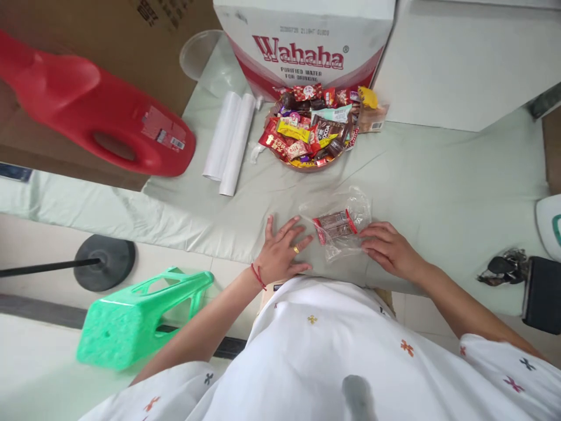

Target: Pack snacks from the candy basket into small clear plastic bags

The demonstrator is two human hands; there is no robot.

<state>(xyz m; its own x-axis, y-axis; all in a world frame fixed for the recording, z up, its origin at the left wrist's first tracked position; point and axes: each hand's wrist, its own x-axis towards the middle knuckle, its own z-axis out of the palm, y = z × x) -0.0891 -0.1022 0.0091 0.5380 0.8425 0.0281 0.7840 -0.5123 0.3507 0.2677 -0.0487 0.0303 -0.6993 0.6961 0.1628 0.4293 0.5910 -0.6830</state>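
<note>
A small red-and-brown snack packet (335,226) lies in a clear plastic bag (362,204) near the front edge of the cloth-covered table. My left hand (283,248) rests palm down on the cloth left of the bag, fingers spread and holding nothing. It wears a ring and a red wrist cord. At the bag's right edge, my right hand (390,248) has its fingers together, gripping the plastic beside the packet. Its thumb is hard to make out.
Behind the bag stands a dish of wrapped sweets (307,131), before a Wahaha carton (307,47). White paper rolls (230,143) and a red jug (109,117) are left. Keys (502,269) and a black case (542,295) lie right. A green stool (131,321) is below left.
</note>
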